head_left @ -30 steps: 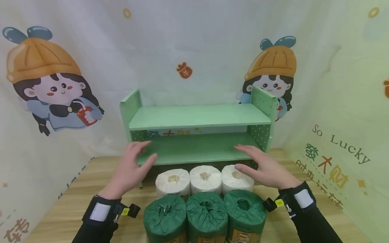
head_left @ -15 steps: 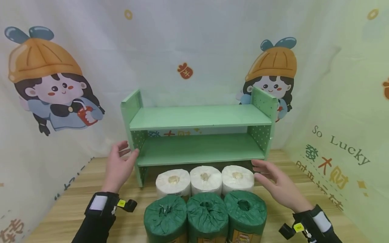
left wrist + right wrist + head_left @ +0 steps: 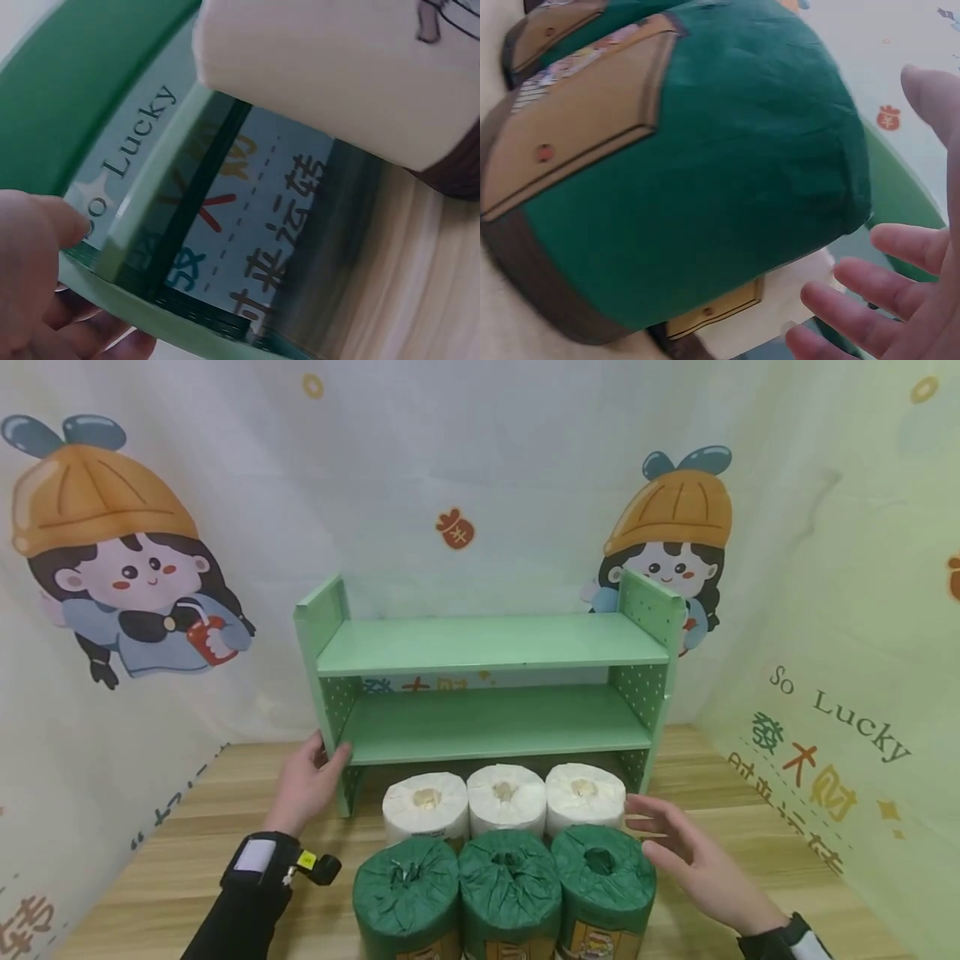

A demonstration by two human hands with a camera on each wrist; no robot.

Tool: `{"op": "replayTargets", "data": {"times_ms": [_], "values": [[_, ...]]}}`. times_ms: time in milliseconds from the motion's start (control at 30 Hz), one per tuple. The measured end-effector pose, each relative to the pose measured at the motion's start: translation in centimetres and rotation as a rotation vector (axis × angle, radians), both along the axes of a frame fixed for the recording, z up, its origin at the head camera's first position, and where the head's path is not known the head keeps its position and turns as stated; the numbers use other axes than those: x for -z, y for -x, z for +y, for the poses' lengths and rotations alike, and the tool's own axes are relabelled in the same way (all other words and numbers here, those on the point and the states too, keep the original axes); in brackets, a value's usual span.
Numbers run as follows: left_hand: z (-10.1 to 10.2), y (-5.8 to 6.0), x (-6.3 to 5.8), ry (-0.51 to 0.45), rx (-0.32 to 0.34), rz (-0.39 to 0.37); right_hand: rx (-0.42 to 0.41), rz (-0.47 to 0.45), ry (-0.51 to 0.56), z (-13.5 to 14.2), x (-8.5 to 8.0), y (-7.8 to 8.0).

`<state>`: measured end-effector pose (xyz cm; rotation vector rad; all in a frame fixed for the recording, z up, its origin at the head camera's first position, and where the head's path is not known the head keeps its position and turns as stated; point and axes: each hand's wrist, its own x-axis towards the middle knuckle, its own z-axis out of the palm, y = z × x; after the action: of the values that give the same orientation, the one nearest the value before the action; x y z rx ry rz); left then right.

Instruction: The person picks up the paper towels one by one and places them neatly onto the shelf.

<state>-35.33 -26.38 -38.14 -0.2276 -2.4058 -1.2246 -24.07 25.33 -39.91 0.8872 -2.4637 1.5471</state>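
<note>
In the head view, my left hand (image 3: 306, 781) grips the left side panel of a green two-tier shelf (image 3: 491, 643), thumb on the inner face and fingers on the outer. The left wrist view has the fingertips (image 3: 131, 349) curled behind the panel's edge. On the other side, my right hand (image 3: 693, 860) is spread with relaxed fingers beside the right white toilet roll (image 3: 585, 810) and right green toilet roll (image 3: 603, 881), holding nothing. In the right wrist view, its fingers (image 3: 870, 296) are apart, close to the green-wrapped roll (image 3: 742, 150).
Three white rolls (image 3: 506, 806) stand in a row before the shelf, with three green rolls (image 3: 510, 885) in front of them on the wooden table (image 3: 180, 860). A printed cloth (image 3: 480, 460) hangs behind and along the sides.
My left hand has moved left and down from in front of the shelf onto its left panel. My right hand has moved right, then down, beside the rolls. The shelf and rolls stay put.
</note>
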Motion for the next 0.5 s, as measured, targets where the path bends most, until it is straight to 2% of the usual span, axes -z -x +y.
{"op": "replayTargets", "data": {"times_ms": [200,367,500], "values": [[0.0,0.0,0.6,-0.004,-0.032,0.009,-0.072,0.051,-0.04,0.5,1.8,-0.6],[0.0,0.0,0.8,-0.018,-0.043,0.014,-0.162,-0.05,-0.034,0.5,2.7,-0.7],[-0.1,-0.1,1.0,-0.037,-0.043,0.008,-0.188,-0.106,-0.057,0.0,3.2,-0.8]]}}
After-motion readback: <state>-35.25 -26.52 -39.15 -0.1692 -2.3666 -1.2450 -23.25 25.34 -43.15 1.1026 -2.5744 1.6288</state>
